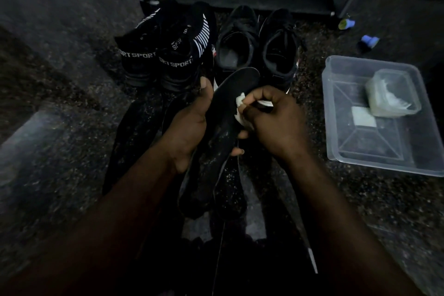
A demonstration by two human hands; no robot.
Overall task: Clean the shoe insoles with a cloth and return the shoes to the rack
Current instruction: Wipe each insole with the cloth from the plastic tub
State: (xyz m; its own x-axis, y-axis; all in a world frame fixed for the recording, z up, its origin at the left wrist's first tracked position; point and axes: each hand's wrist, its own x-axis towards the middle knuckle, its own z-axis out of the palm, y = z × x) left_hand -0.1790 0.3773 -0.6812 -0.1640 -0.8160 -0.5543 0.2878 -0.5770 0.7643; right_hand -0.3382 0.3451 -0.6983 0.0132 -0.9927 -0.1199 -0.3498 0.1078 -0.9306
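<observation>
A: Where's the insole [224, 113]?
B: Over the floor [72, 84], gripped in the left hand [189, 125] — its length points away, toe toward the shoes [236, 41].
A: The right hand [274, 118]?
B: Pinching a cloth [240, 100] against the insole's right edge.

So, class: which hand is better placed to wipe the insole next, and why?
Right. The right hand pinches the white cloth against the insole, while the left hand grips the insole and serves as its support.
</observation>
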